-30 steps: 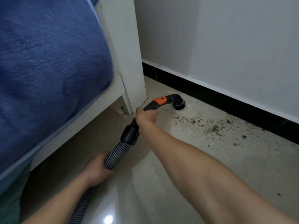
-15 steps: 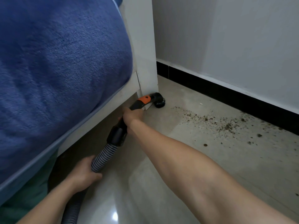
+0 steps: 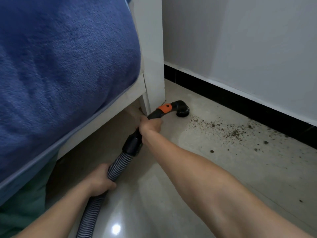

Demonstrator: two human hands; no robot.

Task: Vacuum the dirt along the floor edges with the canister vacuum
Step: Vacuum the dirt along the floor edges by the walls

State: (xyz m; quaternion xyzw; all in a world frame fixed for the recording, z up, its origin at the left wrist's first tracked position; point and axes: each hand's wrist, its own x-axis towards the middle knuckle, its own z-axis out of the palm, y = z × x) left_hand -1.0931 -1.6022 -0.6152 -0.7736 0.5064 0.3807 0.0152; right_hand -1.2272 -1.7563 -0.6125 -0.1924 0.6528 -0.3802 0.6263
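Two hands (image 3: 100, 181) (image 3: 150, 125), one hose (image 3: 118, 166), one nozzle (image 3: 171, 108), one dirt patch (image 3: 231, 131), one blanket (image 3: 60, 66)

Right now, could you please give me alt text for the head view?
A right hand holds a vacuum nozzle beside a white bed leg, near scattered dirt along the black baseboard; the left hand grips the ribbed hose.

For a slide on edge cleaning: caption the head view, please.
Right hand holds the vacuum handle, nozzle by the bed leg; left hand grips the hose; dirt lies along the baseboard.
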